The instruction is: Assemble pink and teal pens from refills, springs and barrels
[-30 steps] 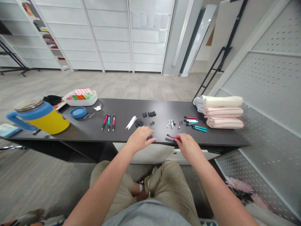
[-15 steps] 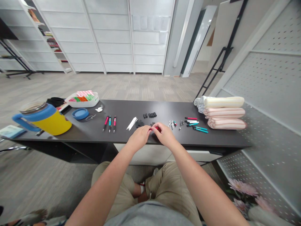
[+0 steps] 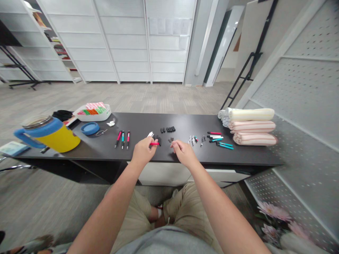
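Observation:
My left hand is closed around a red pen barrel, which points right from its fingers. Just beyond that hand lie thin white pen refills, partly covered by it, and black tubular pen grips. My right hand is closed in a pinch above the table; whatever is between its fingertips is too small to make out. Small dark pieces lie just past its fingertips. Farther back is a row of short black pen parts. Small metallic and clear parts sit to its right.
Assembled pens lie at left on the dark table, past them a blue lid, a yellow mug and a white basket. Coloured pen barrels and rolled towels are at right.
My hands were together over the table's front edge. The left has moved left toward the refills with the red pen barrel; the right has stayed about where it was.

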`<action>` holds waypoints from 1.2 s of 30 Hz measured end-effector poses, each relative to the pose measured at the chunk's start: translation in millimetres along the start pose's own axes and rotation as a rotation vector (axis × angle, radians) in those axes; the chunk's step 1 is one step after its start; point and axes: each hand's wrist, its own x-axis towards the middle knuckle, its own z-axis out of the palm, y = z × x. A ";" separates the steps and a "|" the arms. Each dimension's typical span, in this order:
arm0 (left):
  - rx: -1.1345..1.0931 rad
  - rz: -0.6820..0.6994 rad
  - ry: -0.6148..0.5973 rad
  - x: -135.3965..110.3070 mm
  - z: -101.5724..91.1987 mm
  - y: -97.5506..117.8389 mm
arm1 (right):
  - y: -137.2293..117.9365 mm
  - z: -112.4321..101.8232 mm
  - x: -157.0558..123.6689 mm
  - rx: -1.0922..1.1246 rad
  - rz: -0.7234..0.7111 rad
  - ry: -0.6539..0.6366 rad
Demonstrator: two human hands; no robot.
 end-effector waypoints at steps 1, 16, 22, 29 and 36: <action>0.054 -0.077 0.006 1.2 -6.1 -6.6 | 0.2 0.2 0.1 -0.003 0.000 0.000; 0.297 -0.358 -0.208 -1.8 -25.5 -29.6 | 0.6 2.1 0.7 -0.044 -0.005 0.001; 0.318 -0.381 -0.268 4.2 -27.8 -23.8 | 0.6 2.4 0.8 -0.043 0.002 0.006; 0.362 -0.382 -0.298 9.6 -27.3 -21.2 | 0.3 3.0 0.6 -0.049 -0.006 0.003; 0.381 -0.406 -0.329 16.0 -27.6 -17.2 | -0.7 3.1 0.0 -0.057 -0.003 0.007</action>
